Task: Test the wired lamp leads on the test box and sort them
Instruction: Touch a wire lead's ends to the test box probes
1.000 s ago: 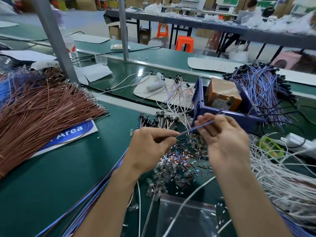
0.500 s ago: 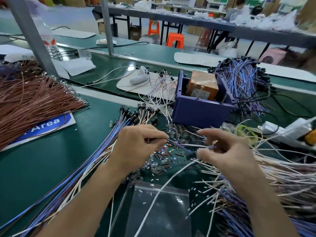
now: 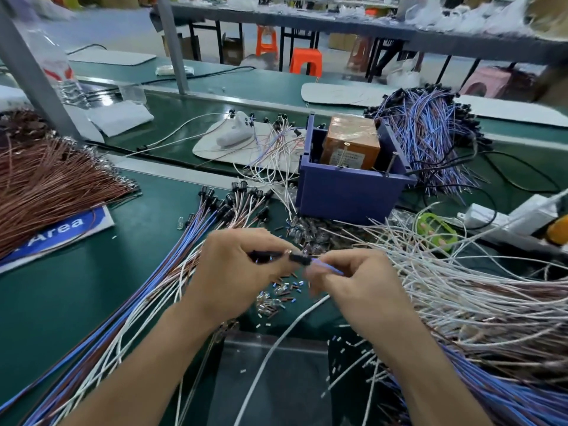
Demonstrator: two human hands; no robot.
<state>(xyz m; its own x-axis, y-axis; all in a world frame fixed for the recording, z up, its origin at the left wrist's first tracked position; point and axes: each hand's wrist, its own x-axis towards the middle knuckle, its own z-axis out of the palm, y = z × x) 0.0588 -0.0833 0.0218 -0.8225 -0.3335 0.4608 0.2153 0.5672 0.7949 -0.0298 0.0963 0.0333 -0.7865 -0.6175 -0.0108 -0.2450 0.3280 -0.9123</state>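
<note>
Gripping lamp lead (image 3: 299, 258) by black socket end (image 3: 264, 256) with left hand (image 3: 236, 269), pinching blue wire (image 3: 330, 268) with right hand (image 3: 362, 287), holding it crosswise, socket leftward.

Bright, even light falls from above, with soft shadows and a pale glare on the green desk (image 3: 190, 118) near its far edge. The fingertips (image 3: 312, 276) of the right hand (image 3: 359, 290) look smeared, and the far tables (image 3: 399, 41) are out of focus.
</note>
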